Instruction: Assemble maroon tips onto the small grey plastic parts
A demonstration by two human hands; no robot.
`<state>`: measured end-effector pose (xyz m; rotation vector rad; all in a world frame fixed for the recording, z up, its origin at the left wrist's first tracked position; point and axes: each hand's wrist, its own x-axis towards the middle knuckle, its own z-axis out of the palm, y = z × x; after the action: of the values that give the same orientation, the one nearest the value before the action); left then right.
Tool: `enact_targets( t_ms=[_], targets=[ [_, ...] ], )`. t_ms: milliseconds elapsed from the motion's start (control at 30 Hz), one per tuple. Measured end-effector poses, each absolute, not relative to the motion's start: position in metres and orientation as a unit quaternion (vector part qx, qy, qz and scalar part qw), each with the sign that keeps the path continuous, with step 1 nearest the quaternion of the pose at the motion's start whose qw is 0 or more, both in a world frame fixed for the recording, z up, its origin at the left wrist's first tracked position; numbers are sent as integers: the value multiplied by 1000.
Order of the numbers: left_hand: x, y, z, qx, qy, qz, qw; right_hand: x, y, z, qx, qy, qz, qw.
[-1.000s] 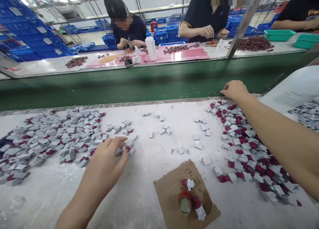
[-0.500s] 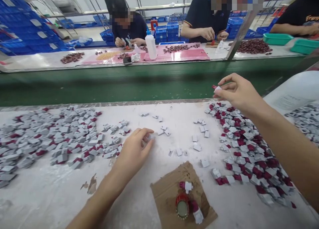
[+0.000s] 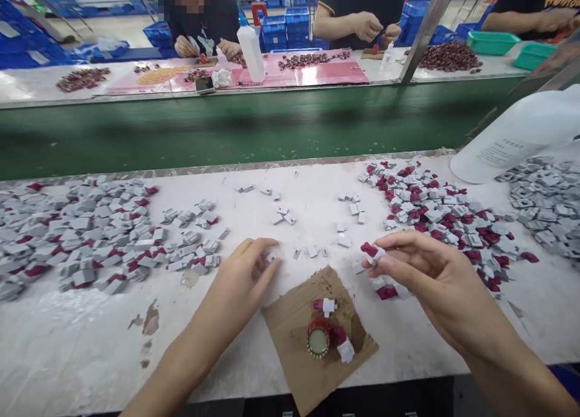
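Observation:
My left hand [image 3: 238, 281] has its fingers curled around a small grey plastic piece [image 3: 270, 258], which shows between thumb and forefinger. Between the thumb and fingertips of my right hand [image 3: 428, 278] is a small grey and maroon plastic part [image 3: 372, 253], held just above the table. Between the hands lies a piece of brown cardboard [image 3: 290, 320]. On it stand a red bottle cap [image 3: 318, 339], open side up, and two grey-and-maroon parts [image 3: 345, 349] beside it. Loose grey pieces [image 3: 312, 251] are scattered beyond the cardboard.
A heap of grey and maroon parts [image 3: 104, 229] spreads on the left, another heap [image 3: 435, 205] on the right. A white bottle [image 3: 502, 139] leans at the right beside a pile of grey pieces [image 3: 548, 205]. Beyond a green strip [image 3: 226, 133], other people work at a bench.
My right hand has come down and nearer from above the right heap, still pinching its part. My left hand has moved slightly toward the cardboard. The whole view has shifted.

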<state>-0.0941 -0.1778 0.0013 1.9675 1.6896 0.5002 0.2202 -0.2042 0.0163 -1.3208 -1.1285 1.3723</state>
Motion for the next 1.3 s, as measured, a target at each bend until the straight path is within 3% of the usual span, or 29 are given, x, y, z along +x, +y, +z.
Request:
enact_targets(
  t_ms=[300,467,633,800,1300],
  targets=[
    [-99,-184,-3,730,586,200,288,202,-242,1,-518,-420,576,473],
    [-95,-191,-3,719,586,240,288,196,-263,-2,-560,-493,492,449],
    [-80,-201,3,682,579,271,355,185,-278,-1,-518,-620,407,426],
    [-66,-206,1,683,558,287,374,178,-284,-3,-439,-701,400,395],
    [-62,-204,-8,696,543,296,364,183,-287,-15,-424,-762,350,343]
  ],
)
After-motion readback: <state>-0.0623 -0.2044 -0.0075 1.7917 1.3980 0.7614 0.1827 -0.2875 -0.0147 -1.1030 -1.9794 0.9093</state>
